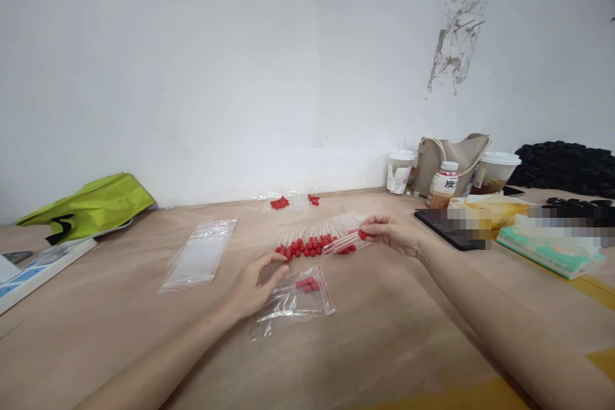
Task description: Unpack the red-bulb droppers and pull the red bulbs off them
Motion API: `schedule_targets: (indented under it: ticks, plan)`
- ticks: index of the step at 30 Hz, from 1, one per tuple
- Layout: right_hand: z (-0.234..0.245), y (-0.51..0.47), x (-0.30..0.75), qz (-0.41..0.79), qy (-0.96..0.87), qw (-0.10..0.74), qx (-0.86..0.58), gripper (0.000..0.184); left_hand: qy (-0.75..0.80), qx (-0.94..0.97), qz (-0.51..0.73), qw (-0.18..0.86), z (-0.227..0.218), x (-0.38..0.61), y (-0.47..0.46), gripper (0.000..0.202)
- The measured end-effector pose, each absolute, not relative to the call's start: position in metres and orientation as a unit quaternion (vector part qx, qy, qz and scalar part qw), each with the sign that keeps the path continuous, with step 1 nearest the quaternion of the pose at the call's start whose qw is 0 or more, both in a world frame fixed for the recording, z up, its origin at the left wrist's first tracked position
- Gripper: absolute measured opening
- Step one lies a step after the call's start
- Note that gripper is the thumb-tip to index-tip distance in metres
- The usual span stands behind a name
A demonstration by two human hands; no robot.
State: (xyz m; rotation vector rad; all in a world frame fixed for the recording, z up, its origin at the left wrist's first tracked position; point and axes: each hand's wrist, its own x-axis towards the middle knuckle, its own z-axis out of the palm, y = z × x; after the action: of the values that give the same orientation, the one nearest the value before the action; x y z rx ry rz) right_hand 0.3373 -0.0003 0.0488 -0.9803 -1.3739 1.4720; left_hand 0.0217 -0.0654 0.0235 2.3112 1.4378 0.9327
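Observation:
A row of pale sticks with red tips (307, 247) lies on the brown paper-covered table, tips toward me. My right hand (393, 234) is closed in a pinch on the red ends of several red-tipped sticks (343, 243), held at the right end of the row. At the row's left end, my left hand (259, 280) has thumb and index finger apart, the index fingertip at a red tip. Just under and beside this hand lies a clear zip bag (302, 307) with a few red-tipped sticks inside. A clear bag partly shows behind the row's right end.
Empty-looking zip bags (200, 253) lie to the left. More bagged red-tipped sticks (279, 203) rest by the wall. A green pouch (96, 205) is far left. On the right stand a cup (400, 170), a bottle (442, 184), a handbag (459, 148) and a black tablet-like slab (446, 230).

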Motion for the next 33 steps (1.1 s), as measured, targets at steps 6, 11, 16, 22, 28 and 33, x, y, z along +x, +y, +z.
schedule_targets:
  ticks: [6, 11, 16, 22, 28, 33]
  plan:
    - [0.039, 0.026, 0.295, 0.472, -0.545, 0.544, -0.429, 0.025, 0.553, 0.782, 0.285, -0.037, 0.036, 0.046, -0.011, 0.022]
    - [0.021, 0.04, 0.254, 0.355, -0.572, 0.582, -0.456, 0.028, 0.587, 0.766, 0.256, -0.045, 0.025, 0.067, 0.015, 0.015]
    - [0.017, 0.043, 0.239, 0.231, -0.63, 0.579, -0.464, 0.023, 0.608, 0.747, 0.264, -0.049, 0.029, 0.068, 0.019, 0.016]
    - [0.018, 0.041, 0.226, 0.119, -0.751, 0.494, -0.421, 0.014, 0.661, 0.685, 0.3, -0.062, 0.048, 0.034, 0.018, 0.015]
    - [0.014, 0.038, 0.206, 0.065, -0.842, 0.372, -0.384, 0.024, 0.693, 0.646, 0.32, -0.008, 0.025, 0.002, 0.013, 0.02]
    - [0.011, 0.031, 0.203, 0.001, -0.884, 0.3, -0.358, 0.036, 0.68, 0.638, 0.351, 0.085, -0.002, 0.0, 0.011, 0.014]
